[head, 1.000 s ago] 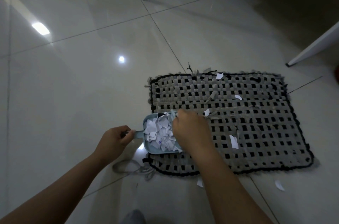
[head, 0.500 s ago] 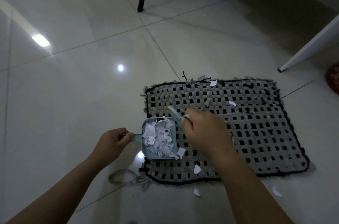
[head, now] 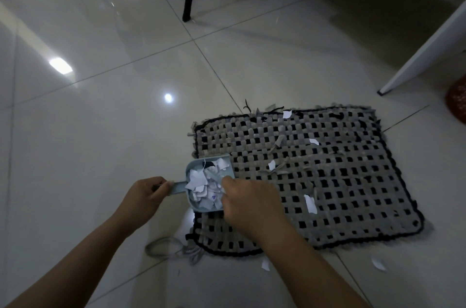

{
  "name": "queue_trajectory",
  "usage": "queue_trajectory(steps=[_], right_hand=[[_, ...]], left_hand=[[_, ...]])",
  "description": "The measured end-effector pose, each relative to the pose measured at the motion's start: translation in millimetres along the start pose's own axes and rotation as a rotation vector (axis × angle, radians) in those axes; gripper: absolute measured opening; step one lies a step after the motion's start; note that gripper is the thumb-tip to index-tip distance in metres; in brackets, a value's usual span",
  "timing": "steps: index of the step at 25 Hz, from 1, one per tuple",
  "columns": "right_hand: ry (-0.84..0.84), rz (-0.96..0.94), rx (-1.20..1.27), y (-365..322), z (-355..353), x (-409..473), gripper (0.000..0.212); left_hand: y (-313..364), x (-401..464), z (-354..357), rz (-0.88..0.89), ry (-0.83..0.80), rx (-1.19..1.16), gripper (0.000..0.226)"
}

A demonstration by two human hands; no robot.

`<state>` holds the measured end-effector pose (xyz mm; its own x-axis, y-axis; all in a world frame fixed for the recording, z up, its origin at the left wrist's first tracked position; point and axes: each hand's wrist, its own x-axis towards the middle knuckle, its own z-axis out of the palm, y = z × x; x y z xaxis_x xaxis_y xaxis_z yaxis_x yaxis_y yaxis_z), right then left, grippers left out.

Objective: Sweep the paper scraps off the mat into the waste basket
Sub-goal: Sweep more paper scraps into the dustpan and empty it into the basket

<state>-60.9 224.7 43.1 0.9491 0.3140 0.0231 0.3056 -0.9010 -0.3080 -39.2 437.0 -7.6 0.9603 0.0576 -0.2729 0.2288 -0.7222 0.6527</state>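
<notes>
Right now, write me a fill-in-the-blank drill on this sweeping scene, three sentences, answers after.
1. The left hand grips the dustpan by its ____.
2. The dustpan lies on the mat's ____ edge, as the camera sees it.
3. The scraps heaped in the dustpan are made of ____.

Missing words: handle; left; paper
</notes>
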Motion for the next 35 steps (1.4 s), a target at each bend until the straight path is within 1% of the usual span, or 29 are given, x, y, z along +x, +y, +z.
queue_trajectory(steps=[1, 4, 7, 9, 11, 15, 19, 22, 24, 25, 27, 29, 30, 32, 34, 35], right_hand=[[0.026, 0.005, 0.014, 5, -5, 2, 0.017], [0.103, 0.021, 0.0, 34, -27, 7, 0.008], [0.111, 0.075, -0.034, 70, -61, 5, 0.011], [0.173, 0.111, -0.05, 104, -85, 1, 0.018], [0.252, 0.144, -0.091, 146, -119, -4, 0.016], [0.398, 0.229, -0.219, 227, -218, -20, 0.022], [0.54, 0.39, -0.271, 308, -307, -53, 0.02], [0.612, 0.532, -0.301, 368, -341, -77, 0.021], [0.651, 0.642, -0.27, 406, -336, -93, 0.021], [0.687, 0.692, -0.229, 424, -325, -101, 0.021], [0.736, 0.818, -0.101, 454, -288, -120, 0.022], [0.75, 0.921, 0.012, 468, -250, -132, 0.024], [0.775, 0.948, 0.051, 473, -233, -138, 0.026], [0.878, 0.952, 0.107, 475, -214, -143, 0.03], [0.962, 0.946, 0.143, 474, -207, -141, 0.033], [0.974, 0.942, 0.152, 473, -205, -139, 0.032]], left_hand=[[8, 1, -1, -0.002, 0.016, -0.023, 0.04], [46, 13, 3, 0.029, 0.028, -0.089, 0.038], [101, 30, 14, 0.109, -0.008, -0.126, 0.039], [146, 43, 25, 0.173, -0.031, -0.13, 0.04], [200, 55, 40, 0.217, -0.037, -0.149, 0.038], [326, 65, 86, 0.337, -0.078, -0.251, 0.035], [456, 57, 138, 0.432, -0.064, -0.38, 0.034], [545, 55, 186, 0.514, -0.078, -0.403, 0.031], [588, 57, 221, 0.588, -0.084, -0.338, 0.033], [604, 58, 238, 0.636, -0.077, -0.255, 0.035], [622, 55, 272, 0.761, -0.05, -0.021, 0.033], [624, 51, 291, 0.849, 0.041, 0.205, 0.029], [622, 48, 302, 0.867, 0.09, 0.309, 0.03], [618, 43, 315, 0.907, 0.155, 0.467, 0.029], [615, 42, 323, 0.95, 0.187, 0.545, 0.027], [614, 42, 325, 0.962, 0.202, 0.568, 0.026]])
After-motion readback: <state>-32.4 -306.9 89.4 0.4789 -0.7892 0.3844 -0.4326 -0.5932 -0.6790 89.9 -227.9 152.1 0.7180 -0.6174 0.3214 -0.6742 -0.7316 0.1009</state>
